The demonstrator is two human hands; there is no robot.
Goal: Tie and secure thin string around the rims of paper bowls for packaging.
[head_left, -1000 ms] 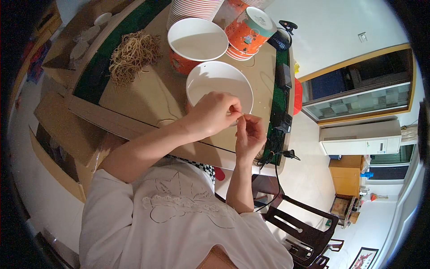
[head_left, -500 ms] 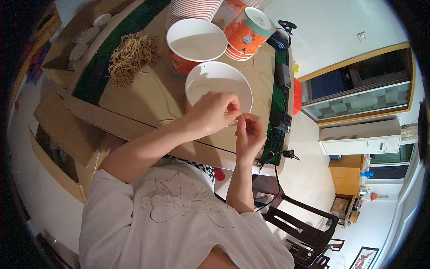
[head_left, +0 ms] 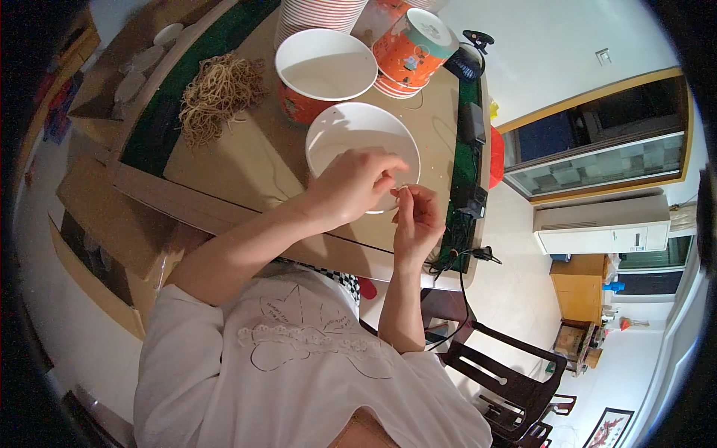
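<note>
A white-lined paper bucket [head_left: 343,138] stands close in front of me, its mouth tipped toward me. Over its near right rim, my right hand [head_left: 418,220] pinches a small pale bit of string [head_left: 403,187] between thumb and fingertips. Just left of it, my left hand [head_left: 355,183] hovers across the bucket mouth, thumb and forefinger apart; the forefinger is blurred and nothing shows between them. My left hand covers part of the bucket. Behind stands another bucket, orange outside and white inside [head_left: 328,63]. A tangled heap of tan string [head_left: 220,97] lies to the left.
At the back are a tall stack of nested buckets [head_left: 317,19] and an upturned orange bucket [head_left: 414,52]. Black power adapters [head_left: 470,201] and cables run along the table's right edge. A dark chair [head_left: 508,377] stands right, cardboard boxes [head_left: 112,216] left.
My left thumb and forefinger have parted from the right fingertips, the forefinger lifting up and outward. My right hand has kept its pinch almost in place.
</note>
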